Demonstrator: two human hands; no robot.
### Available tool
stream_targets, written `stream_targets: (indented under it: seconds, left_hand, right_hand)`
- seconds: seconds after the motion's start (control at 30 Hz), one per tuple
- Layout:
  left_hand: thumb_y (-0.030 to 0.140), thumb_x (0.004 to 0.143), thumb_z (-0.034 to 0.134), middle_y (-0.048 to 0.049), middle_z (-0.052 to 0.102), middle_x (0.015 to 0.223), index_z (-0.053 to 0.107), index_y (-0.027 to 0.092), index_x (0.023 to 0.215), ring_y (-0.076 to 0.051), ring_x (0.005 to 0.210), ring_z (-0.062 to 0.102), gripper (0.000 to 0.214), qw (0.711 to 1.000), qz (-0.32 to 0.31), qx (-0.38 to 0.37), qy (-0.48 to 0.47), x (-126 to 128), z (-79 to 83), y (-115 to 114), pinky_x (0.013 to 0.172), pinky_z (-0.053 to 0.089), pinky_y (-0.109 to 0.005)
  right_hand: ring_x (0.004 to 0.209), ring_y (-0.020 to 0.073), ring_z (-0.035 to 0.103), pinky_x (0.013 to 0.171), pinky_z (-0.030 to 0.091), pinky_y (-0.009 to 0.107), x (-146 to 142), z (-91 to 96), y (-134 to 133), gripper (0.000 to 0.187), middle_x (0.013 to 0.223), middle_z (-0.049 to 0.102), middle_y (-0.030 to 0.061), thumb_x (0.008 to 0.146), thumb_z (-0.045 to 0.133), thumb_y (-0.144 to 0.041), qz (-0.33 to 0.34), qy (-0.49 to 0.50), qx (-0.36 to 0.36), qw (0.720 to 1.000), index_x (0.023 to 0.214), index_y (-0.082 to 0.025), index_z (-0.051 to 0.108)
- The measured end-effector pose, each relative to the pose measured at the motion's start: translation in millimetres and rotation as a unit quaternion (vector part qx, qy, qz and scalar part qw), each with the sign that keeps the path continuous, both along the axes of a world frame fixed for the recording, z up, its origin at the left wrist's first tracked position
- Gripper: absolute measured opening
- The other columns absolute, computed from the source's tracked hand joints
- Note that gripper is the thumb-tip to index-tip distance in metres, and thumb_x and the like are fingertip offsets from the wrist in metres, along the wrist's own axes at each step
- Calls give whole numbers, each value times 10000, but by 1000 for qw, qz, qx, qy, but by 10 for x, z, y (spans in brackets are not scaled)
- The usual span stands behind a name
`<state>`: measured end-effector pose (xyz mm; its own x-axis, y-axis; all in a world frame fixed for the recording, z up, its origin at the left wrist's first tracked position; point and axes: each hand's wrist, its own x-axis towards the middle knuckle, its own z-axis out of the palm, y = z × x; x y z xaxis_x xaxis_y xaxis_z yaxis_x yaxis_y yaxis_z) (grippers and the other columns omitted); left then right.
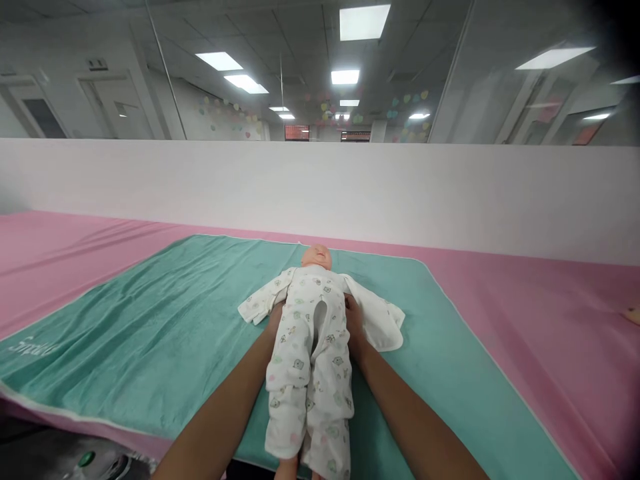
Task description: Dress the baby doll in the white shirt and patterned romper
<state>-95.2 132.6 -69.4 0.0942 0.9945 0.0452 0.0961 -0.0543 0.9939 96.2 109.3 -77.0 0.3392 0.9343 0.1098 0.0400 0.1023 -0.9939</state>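
Pink sheeting (pixel 525 300) carries a green mat (pixel 150 333), where the doll (pixel 313 313) in its printed romper lies face up. Left hand (pixel 275 317) and right hand (pixel 354 323) flank its waist (fingers tucked under, so I cannot tell the grasp), seemingly steadying it. Any lift would need even support.
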Motion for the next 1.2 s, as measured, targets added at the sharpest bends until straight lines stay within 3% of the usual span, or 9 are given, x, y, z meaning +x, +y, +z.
stream_targets:
  seconds: [0.17, 0.43, 0.53, 0.67, 0.73, 0.83, 0.9, 1.0, 1.2]
  left_hand:
    - [164, 638, 535, -101, 640, 798, 582, 138, 638, -288, 855, 541, 53, 1000, 13, -13, 26, 16, 81, -32, 757, 411, -339]
    - [213, 667, 533, -102, 646, 905, 616, 131, 775, -280, 910, 547, 159, 994, 60, -64, 62, 51, 77, -73, 752, 409, -332]
    - [313, 756, 500, -89, 627, 943, 615, 153, 887, -253, 905, 545, 236, 987, 105, 29, 120, 3, 33, -110, 795, 396, -351]
    - [362, 828, 446, -89, 566, 1062, 587, 186, 1022, -220, 1002, 491, 297, 944, 125, 229, 202, -51, 56, -29, 908, 350, -344]
    - [353, 817, 476, -91, 522, 1147, 594, 188, 1010, -231, 1138, 394, 280, 921, 104, 283, 245, -77, 108, 94, 991, 272, -354]
    - [357, 789, 520, -54, 491, 1223, 599, 207, 896, -251, 1253, 258, 201, 926, 26, 254, 277, -138, 223, 289, 1047, 149, -398]
    - [359, 788, 512, -38, 481, 1239, 576, 205, 833, -244, 1217, 323, 172, 941, -57, 204, 262, -183, 302, 385, 1029, 184, -392]
    - [337, 806, 469, -65, 504, 1168, 532, 178, 749, -213, 1082, 446, 180, 939, -128, 202, 246, -198, 350, 492, 942, 303, -320]
    - [272, 880, 326, -78, 519, 928, 481, 158, 865, -184, 835, 481, 193, 913, 32, 257, 315, -18, 145, 639, 769, 371, -310]
  right_hand:
    - [851, 221, 543, 721, 422, 319, 133, -33, -91, 302, 974, 623, 71, 763, 474, -407, -3, -87, 20, 996, 961, -207, 582]
    - [895, 217, 543, 761, 398, 324, 317, -66, -158, 334, 982, 611, 52, 833, 386, -445, -2, -228, 37, 973, 1014, -229, 566]
    - [920, 218, 526, 801, 382, 332, 324, 1, -57, 308, 1011, 601, 50, 839, 393, -420, -15, -250, 86, 964, 999, -237, 583]
    - [943, 191, 508, 840, 376, 313, 326, 156, 191, 258, 1010, 575, 52, 830, 426, -363, 59, -269, 151, 950, 966, -228, 598]
    - [937, 185, 500, 816, 383, 302, 338, 231, 308, 214, 974, 564, 51, 812, 460, -368, 105, -283, 157, 940, 876, -218, 599]
    - [981, 181, 480, 824, 368, 294, 361, 301, 431, 187, 992, 551, 42, 795, 488, -376, 167, -298, 158, 926, 754, -202, 543]
    - [943, 173, 493, 796, 363, 290, 362, 312, 498, 190, 968, 561, 32, 802, 473, -373, 183, -313, 138, 922, 738, -198, 508]
    - [748, 160, 497, 678, 345, 280, 325, 290, 624, 184, 803, 569, 10, 807, 448, -372, 132, -361, 82, 920, 744, -202, 478]
    - [647, 156, 463, 614, 325, 277, 196, 205, 815, 172, 700, 536, 1, 795, 435, -358, 36, -353, 26, 935, 724, -202, 443]
